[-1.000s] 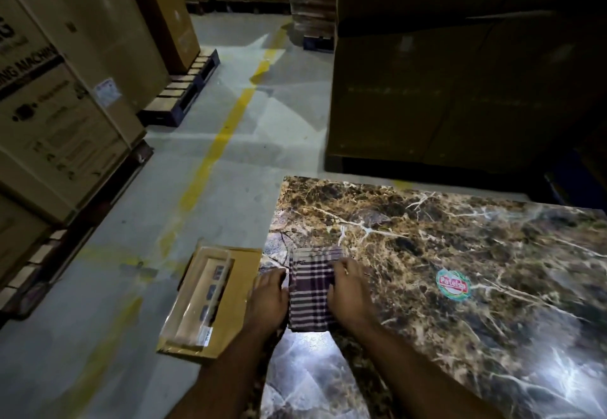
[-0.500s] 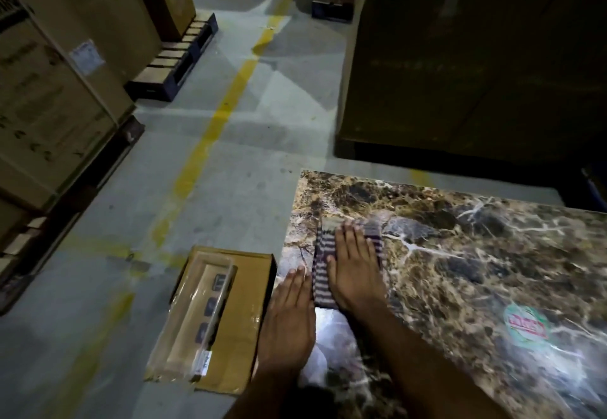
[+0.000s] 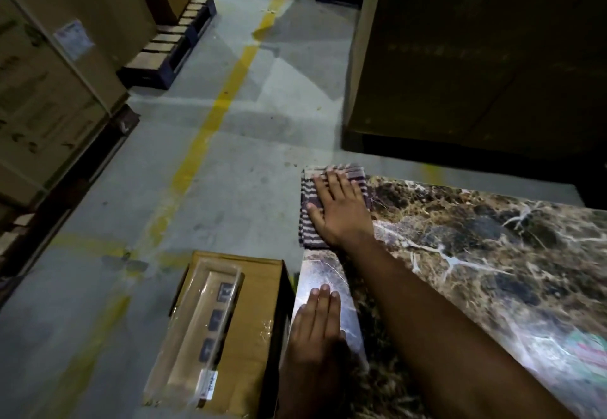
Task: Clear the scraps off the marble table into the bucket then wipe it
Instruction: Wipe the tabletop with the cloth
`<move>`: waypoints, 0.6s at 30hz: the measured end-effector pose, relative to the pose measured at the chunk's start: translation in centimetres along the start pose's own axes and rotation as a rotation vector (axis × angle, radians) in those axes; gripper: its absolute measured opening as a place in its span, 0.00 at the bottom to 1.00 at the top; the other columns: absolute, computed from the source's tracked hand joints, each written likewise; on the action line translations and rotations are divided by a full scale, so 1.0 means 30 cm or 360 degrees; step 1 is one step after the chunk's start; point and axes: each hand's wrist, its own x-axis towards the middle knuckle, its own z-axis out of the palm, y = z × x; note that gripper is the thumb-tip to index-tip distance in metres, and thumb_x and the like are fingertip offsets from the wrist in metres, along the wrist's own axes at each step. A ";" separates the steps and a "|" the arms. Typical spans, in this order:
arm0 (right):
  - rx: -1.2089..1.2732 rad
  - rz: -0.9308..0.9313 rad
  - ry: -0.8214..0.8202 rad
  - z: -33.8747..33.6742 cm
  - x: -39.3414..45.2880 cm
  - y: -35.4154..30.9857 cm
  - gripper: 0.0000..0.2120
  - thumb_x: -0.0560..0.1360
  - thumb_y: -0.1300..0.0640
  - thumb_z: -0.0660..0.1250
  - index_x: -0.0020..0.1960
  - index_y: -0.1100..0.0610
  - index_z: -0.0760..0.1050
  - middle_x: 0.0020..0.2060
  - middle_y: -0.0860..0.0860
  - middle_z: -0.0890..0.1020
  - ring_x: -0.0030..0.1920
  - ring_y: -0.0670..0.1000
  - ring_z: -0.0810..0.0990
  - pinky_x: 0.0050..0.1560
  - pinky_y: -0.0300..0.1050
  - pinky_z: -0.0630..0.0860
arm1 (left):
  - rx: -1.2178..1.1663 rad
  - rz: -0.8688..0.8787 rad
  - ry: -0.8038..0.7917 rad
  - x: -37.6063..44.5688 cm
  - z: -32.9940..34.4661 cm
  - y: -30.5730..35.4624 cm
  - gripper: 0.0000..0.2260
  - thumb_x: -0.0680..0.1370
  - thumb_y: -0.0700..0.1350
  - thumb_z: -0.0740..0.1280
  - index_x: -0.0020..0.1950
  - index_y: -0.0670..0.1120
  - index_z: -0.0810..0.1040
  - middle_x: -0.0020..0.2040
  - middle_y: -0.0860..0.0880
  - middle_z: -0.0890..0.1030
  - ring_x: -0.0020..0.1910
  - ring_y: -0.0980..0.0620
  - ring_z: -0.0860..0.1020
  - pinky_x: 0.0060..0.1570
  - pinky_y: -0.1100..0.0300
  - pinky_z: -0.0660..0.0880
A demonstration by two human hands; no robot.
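Closest to the camera, the left hand (image 3: 317, 323) lies flat with its fingers straight and together on a shiny patch at the near left edge of the marble desk (image 3: 486, 274). It holds nothing. The desk top is dark brown with white lines running through it, and a blurry round sticker (image 3: 588, 349) sits near the right side.

On the floor just beside the desk stands a cardboard box (image 3: 253, 330), with a clear plastic pack (image 3: 200, 330) lying on top of it.

Farther along, the right hand (image 3: 340, 210) is spread open and presses down on a folded striped cloth (image 3: 307, 218) — the cloth sits at the far left corner of the desk.

Past the desk the grey concrete floor (image 3: 269, 113) carries a worn yellow line (image 3: 213, 129). Big cardboard boxes (image 3: 49, 90) stand on pallets (image 3: 170, 47) on the left — a large dark stack (image 3: 476, 51) rises on the right. The room is dim.
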 end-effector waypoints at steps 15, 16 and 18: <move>-0.0038 0.0044 -0.0025 -0.015 -0.175 0.016 0.35 0.82 0.36 0.45 0.84 0.51 0.50 0.83 0.57 0.52 0.83 0.59 0.49 0.81 0.58 0.46 | -0.0109 -0.0235 -0.0383 0.001 -0.077 0.052 0.26 0.80 0.44 0.58 0.78 0.41 0.64 0.79 0.42 0.64 0.79 0.45 0.60 0.78 0.52 0.53; -0.0056 0.0063 -0.0024 -0.012 -0.200 0.044 0.35 0.82 0.36 0.45 0.84 0.52 0.49 0.83 0.57 0.52 0.83 0.59 0.49 0.81 0.58 0.46 | -0.0091 -0.0261 -0.0381 0.005 -0.078 0.056 0.27 0.79 0.44 0.58 0.79 0.41 0.63 0.79 0.43 0.63 0.79 0.46 0.59 0.79 0.53 0.52; -0.0064 0.0185 -0.0023 -0.032 -0.174 0.093 0.35 0.82 0.36 0.44 0.84 0.52 0.47 0.83 0.58 0.50 0.83 0.60 0.48 0.81 0.58 0.45 | -0.0098 -0.0290 -0.0376 0.012 -0.081 0.062 0.28 0.79 0.44 0.58 0.79 0.42 0.62 0.80 0.44 0.62 0.79 0.46 0.58 0.79 0.54 0.50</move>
